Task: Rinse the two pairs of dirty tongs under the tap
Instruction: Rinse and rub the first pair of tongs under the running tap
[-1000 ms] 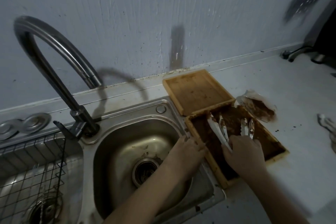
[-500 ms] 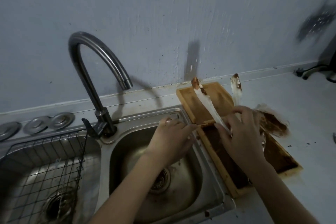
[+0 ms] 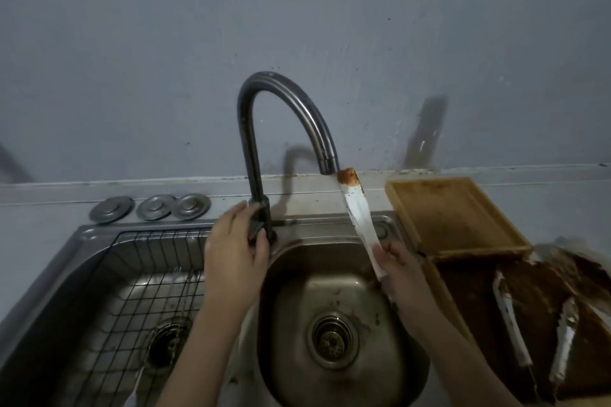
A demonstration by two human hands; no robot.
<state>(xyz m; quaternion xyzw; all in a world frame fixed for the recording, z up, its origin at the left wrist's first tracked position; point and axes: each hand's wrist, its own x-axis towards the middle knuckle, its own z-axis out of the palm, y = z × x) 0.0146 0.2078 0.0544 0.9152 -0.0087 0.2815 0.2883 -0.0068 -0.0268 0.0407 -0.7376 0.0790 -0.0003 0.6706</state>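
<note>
My right hand (image 3: 401, 269) grips one pair of white tongs (image 3: 358, 215) by its lower end. The brown-smeared tip points up, right beside the spout of the curved metal tap (image 3: 281, 99). No water runs from the spout. My left hand (image 3: 236, 248) is wrapped around the tap's base and handle. The second pair of white tongs (image 3: 535, 327) lies spread apart in a dirty wooden tray (image 3: 439, 287) at the right.
The small sink bowl (image 3: 297, 274) with its drain lies below the held tongs. A larger bowl with a black wire rack (image 3: 142, 277) is at the left. A cleaner wooden tray (image 3: 453, 213) sits behind the dirty one. Three round metal caps (image 3: 152, 206) line the back ledge.
My right hand carried one pair of tongs left from the tray to the tap spout. My left hand moved from the sink's edge up onto the tap's base.
</note>
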